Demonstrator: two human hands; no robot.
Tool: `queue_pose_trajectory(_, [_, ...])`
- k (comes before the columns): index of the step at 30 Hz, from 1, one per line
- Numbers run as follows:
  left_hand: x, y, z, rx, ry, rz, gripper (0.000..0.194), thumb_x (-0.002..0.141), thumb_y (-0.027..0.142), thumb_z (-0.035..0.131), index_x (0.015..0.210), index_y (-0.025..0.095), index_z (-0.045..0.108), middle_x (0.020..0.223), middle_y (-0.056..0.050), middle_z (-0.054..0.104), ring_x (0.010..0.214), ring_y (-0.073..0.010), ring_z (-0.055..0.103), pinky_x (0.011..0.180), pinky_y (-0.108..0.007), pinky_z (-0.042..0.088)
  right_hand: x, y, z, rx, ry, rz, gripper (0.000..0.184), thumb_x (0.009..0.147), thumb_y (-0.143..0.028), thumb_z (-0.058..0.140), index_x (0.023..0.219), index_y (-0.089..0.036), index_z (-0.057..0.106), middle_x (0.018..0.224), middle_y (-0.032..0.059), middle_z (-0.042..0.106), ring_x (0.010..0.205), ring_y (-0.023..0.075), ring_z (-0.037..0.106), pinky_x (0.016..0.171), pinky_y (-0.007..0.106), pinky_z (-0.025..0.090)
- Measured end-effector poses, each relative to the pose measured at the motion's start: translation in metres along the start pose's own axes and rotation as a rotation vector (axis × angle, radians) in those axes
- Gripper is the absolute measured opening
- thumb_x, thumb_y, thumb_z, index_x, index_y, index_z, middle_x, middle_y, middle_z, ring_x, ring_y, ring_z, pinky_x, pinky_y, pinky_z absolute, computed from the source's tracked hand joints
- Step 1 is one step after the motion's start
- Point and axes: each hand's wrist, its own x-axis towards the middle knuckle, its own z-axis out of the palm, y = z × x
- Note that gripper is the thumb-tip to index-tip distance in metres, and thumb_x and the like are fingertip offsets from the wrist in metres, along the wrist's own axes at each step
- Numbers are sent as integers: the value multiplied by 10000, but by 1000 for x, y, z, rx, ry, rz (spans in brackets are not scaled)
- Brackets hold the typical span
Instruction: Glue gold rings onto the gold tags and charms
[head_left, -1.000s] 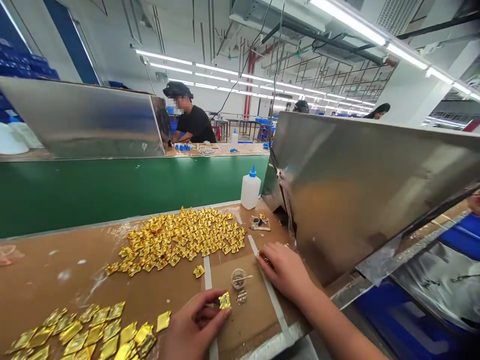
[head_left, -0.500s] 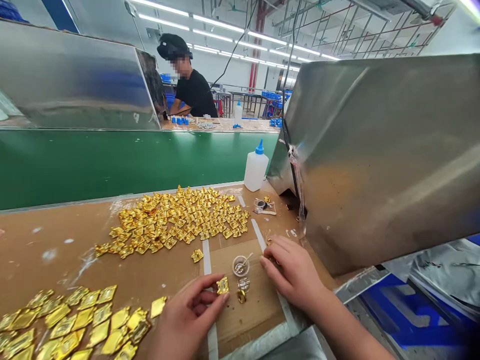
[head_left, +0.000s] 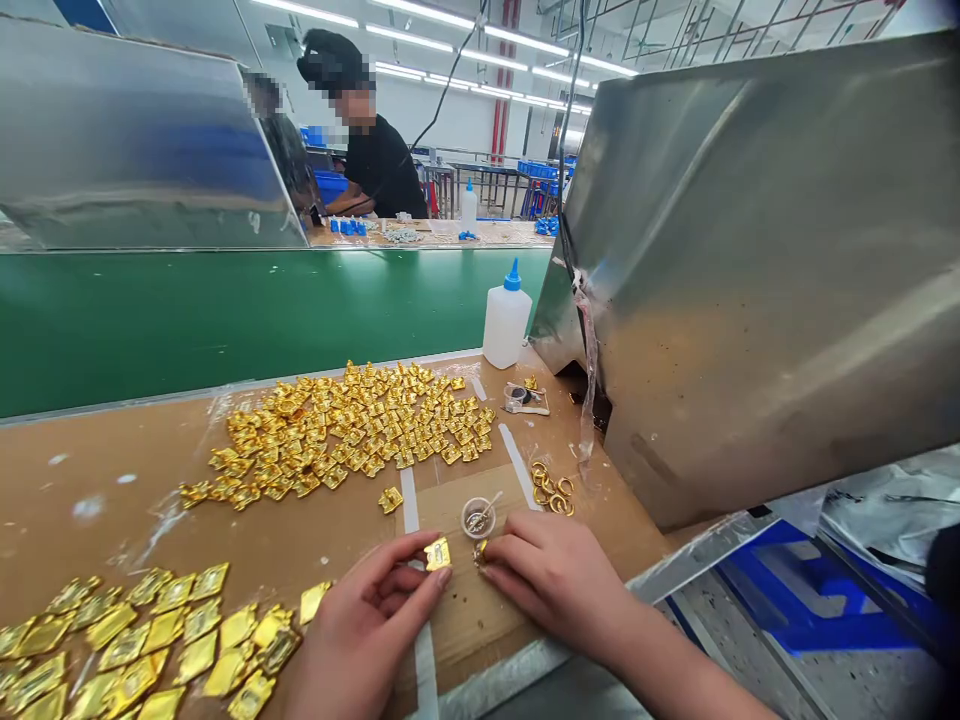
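My left hand (head_left: 386,605) pinches a small square gold metal piece (head_left: 437,554) between thumb and fingertips, above the cardboard. Beside a small clear cup (head_left: 478,518) with a thin stick in it is my right hand (head_left: 559,580), palm down. Its thumb and finger are closed on a tiny shiny gold piece (head_left: 480,549); the fingers cover most of it. Several gold rings (head_left: 553,490) lie in a pile just beyond the right hand. One loose gold piece (head_left: 390,499) rests past the left hand.
A large heap of gold pieces (head_left: 352,425) covers the middle of the bench; flat gold pieces (head_left: 165,635) lie at left. A white squeeze bottle (head_left: 507,318) stands at the back. A metal hood (head_left: 750,290) rises at right. Across the green belt (head_left: 262,320) sits another person (head_left: 382,165).
My right hand has moved left from the ring pile to beside the cup, uncovering the rings. Its fingers now cover the spot where a small ring and a silvery part lay. My left hand keeps its piece.
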Motion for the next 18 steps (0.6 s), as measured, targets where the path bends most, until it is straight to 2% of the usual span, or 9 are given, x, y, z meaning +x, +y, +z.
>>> queue_pose_trajectory(5, [-1, -2, -1, 10, 7, 21, 459, 773, 486, 814, 1124, 195, 757, 726, -6, 779, 690, -191, 715, 651, -256, 572, -8, 5, -9, -76, -70, 47, 193, 1064, -310, 533, 941, -203, 635, 874, 32, 675, 785, 197, 641, 683, 310, 406])
queue_pose_trajectory(10, [-4, 0, -2, 30, -21, 47, 390, 805, 448, 797, 1128, 230, 782, 805, -22, 809, 742, -206, 752, 678, -267, 608, -15, 23, -32, -80, -21, 333, 183, 1079, -306, 492, 1011, -211, 634, 956, 41, 679, 826, 193, 662, 711, 299, 418])
queue_pose_trajectory(12, [-5, 2, -2, 71, -10, 96, 339, 806, 424, 801, 1097, 251, 802, 873, -30, 822, 765, -210, 764, 710, -278, 622, -8, 22, -35, -30, 2, 392, 222, 1079, -361, 498, 971, -220, 631, 937, 23, 678, 803, 180, 651, 696, 292, 399])
queue_pose_trajectory(14, [-5, 2, -1, 85, 4, 127, 315, 795, 407, 812, 1075, 263, 811, 896, -29, 828, 767, -211, 771, 719, -277, 628, 6, 18, -34, 29, -15, 390, 299, 1073, -419, 505, 882, -217, 615, 878, 6, 671, 775, 169, 631, 670, 285, 366])
queue_pose_trajectory(18, [-2, -3, 2, -4, 13, 55, 342, 769, 404, 835, 1066, 238, 801, 744, -2, 802, 690, -195, 759, 658, -247, 625, 34, 8, -24, 59, -78, 365, 366, 1050, -432, 541, 768, -200, 563, 773, -9, 649, 714, 155, 578, 622, 284, 278])
